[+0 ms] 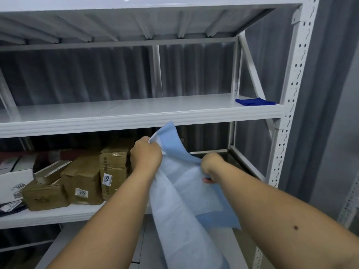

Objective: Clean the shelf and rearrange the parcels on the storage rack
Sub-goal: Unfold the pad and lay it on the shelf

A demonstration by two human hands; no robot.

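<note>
Head view, white storage rack (pixel 287 113) as landmark.

Left hand (pixel 146 153) in front of the rack's middle shelf (pixel 136 113) edge, just below it, fingers curled tight on the upper corner of a light blue sheet (pixel 180 191). Right hand (pixel 210 165) to the right of the left one, lower, fist closed on the sheet's edge, thumb tip visible under the fabric. Sheet stretched between both hands, top corner poking up over the middle shelf's front lip, rest hanging down in front of the rack's lower shelf (pixel 58 214) and out of frame at the bottom. Thin, semi-translucent, paler on one face.

Middle shelf bare apart from a folded dark blue cloth (pixel 255 101) lying flat at its right end, next to the rack's right upright. Well apart from both hands.

Parcels on the lower shelf, left half of the rack: brown cardboard boxes (pixel 83 181) packed side by side, touching. One labelled 4006 (pixel 82 192), taller one to its right labelled 3008 (pixel 107 179). Flat brown box (pixel 51 170) lying tilted on top of the leftmost brown one. White box (pixel 13 183) further left, partly cut off by the frame edge. Dark flat packet (pixel 10 206) at the shelf's front left. Items behind the boxes too blurred to tell.

Right part of the lower shelf hidden behind sheet and arms.
</note>
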